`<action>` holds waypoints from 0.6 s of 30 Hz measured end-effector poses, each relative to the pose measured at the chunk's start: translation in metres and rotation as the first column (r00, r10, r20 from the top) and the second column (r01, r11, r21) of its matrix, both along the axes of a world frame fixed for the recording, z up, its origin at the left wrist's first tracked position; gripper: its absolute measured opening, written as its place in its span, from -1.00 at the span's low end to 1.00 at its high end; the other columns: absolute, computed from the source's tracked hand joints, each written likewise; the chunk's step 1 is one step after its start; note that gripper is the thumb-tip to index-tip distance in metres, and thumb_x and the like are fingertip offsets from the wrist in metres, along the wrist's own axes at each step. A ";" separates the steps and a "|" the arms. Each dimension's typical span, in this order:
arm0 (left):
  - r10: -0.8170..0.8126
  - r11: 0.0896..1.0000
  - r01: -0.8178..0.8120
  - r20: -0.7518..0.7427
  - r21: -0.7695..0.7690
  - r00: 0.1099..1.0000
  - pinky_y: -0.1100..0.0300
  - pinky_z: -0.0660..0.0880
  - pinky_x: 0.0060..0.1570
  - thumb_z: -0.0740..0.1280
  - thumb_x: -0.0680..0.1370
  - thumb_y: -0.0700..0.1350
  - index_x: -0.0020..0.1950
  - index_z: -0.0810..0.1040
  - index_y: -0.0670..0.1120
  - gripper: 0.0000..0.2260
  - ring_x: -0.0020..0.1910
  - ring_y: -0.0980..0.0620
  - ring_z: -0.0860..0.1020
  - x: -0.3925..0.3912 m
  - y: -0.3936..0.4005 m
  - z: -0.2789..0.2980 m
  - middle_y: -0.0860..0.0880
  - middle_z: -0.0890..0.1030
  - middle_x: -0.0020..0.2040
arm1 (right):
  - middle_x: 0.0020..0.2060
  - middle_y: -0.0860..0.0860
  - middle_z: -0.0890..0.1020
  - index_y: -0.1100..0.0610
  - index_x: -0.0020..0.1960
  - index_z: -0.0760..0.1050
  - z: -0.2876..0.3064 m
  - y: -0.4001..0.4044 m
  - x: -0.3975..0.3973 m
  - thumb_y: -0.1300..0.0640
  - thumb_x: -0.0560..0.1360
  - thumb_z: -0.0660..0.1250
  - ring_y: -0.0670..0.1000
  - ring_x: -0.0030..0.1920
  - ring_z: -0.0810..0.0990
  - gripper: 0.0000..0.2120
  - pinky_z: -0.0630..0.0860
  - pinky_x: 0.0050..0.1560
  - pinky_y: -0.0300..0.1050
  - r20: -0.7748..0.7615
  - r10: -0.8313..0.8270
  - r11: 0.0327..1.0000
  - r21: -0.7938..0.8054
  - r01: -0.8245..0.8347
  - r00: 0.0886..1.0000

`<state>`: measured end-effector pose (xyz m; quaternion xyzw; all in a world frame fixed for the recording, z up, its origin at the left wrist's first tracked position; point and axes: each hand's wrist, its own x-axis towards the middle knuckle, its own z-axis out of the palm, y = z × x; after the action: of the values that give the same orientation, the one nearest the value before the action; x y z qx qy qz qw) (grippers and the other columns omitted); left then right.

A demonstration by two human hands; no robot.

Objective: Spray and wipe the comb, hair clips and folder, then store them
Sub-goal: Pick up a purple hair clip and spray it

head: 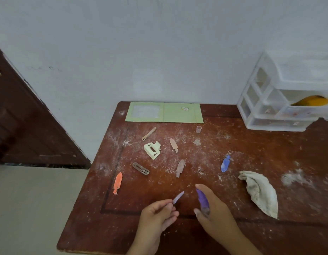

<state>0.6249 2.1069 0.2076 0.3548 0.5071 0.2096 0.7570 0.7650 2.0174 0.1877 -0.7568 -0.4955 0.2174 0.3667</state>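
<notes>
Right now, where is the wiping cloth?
In the head view the crumpled cloth lies on the right side of the wooden table, just right of the right hand and below the blue hair clip.

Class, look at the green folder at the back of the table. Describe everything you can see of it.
The green folder lies open and flat at the far edge of the wooden table, against the wall. It looks like pale green card. Its left panel holds a whitish rectangular window; its right panel carries a small sticker near the top, with a narrow flap at the far right. Nothing rests on it, and neither hand touches it.
</notes>
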 end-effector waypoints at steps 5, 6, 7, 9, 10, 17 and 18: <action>-0.078 0.932 0.127 -0.153 0.340 0.985 0.39 0.51 -0.43 0.25 0.49 -0.39 -0.30 0.59 -0.06 -0.70 -0.46 0.18 0.60 0.011 -0.010 0.000 -0.01 0.62 -0.41 | 0.01 -0.37 0.41 -0.65 0.10 -0.05 0.007 -0.010 0.004 0.13 0.38 0.32 -0.38 -0.04 0.47 -0.21 0.38 -0.12 -0.54 0.051 0.036 0.996 0.074 -0.039 0.998; -0.097 0.896 0.171 -0.195 0.410 0.976 0.40 0.51 -0.38 0.26 0.49 -0.39 -0.28 0.59 0.01 -0.67 -0.43 0.21 0.60 0.012 -0.011 0.000 0.03 0.63 -0.44 | -0.01 -0.32 0.47 -0.58 0.15 0.01 0.006 -0.011 0.004 0.11 0.35 0.28 -0.28 -0.06 0.49 -0.28 0.40 -0.16 -0.50 0.095 0.044 0.996 0.068 -0.051 0.995; -0.108 0.862 0.208 -0.233 0.463 0.967 0.41 0.52 -0.32 0.27 0.48 -0.39 -0.25 0.57 0.06 -0.66 -0.40 0.25 0.60 0.015 -0.013 0.001 0.07 0.64 -0.44 | -0.04 -0.22 0.54 -0.43 0.23 0.09 0.007 -0.011 0.004 0.11 0.33 0.27 -0.20 -0.10 0.51 -0.35 0.41 -0.22 -0.46 0.157 0.040 0.996 0.074 -0.052 0.987; -0.115 0.829 0.242 -0.268 0.505 0.956 0.34 0.55 -0.16 0.29 0.48 -0.36 -0.12 0.54 0.09 -0.69 -0.36 0.28 0.60 0.020 -0.018 0.005 0.10 0.64 -0.38 | -0.10 -0.05 0.62 -0.14 0.27 0.22 0.012 -0.012 0.006 0.09 0.32 0.25 -0.11 -0.28 0.56 -0.46 0.44 -0.38 -0.40 0.257 0.049 0.995 0.072 -0.070 0.965; -0.110 0.834 0.234 -0.266 0.499 0.958 0.25 0.56 -0.10 0.29 0.47 -0.36 -0.06 0.54 0.03 -0.72 -0.34 0.25 0.60 0.023 -0.020 0.006 0.10 0.64 -0.36 | -0.12 -0.02 0.63 -0.06 0.26 0.26 0.017 -0.012 0.007 0.08 0.33 0.22 -0.12 -0.36 0.57 -0.50 0.45 -0.41 -0.38 0.264 0.067 0.996 0.035 -0.079 0.962; -0.016 0.932 0.066 -0.140 0.357 0.990 0.41 0.53 -0.42 0.30 0.46 -0.39 -0.27 0.54 -0.07 -0.76 -0.45 0.21 0.61 0.048 -0.033 0.022 -0.04 0.63 -0.39 | -0.17 -0.02 0.62 0.00 0.25 0.27 0.020 -0.022 0.026 0.07 0.33 0.11 -0.13 -0.42 0.57 -0.53 0.48 -0.46 -0.32 0.309 0.048 0.999 0.005 -0.052 0.950; -0.010 0.934 0.056 -0.134 0.353 0.991 0.42 0.52 -0.43 0.31 0.46 -0.39 -0.27 0.54 -0.07 -0.77 -0.45 0.21 0.61 0.052 -0.035 0.022 -0.07 0.63 -0.36 | -0.15 0.00 0.62 -0.02 0.26 0.25 0.021 -0.024 0.030 0.08 0.33 0.14 -0.11 -0.42 0.58 -0.52 0.51 -0.46 -0.28 0.304 0.039 0.999 0.011 -0.045 0.952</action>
<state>0.6764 2.0718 0.2300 0.5072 0.5029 0.2615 0.6492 0.7951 1.9933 0.2083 -0.7673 -0.5639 0.1019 0.2880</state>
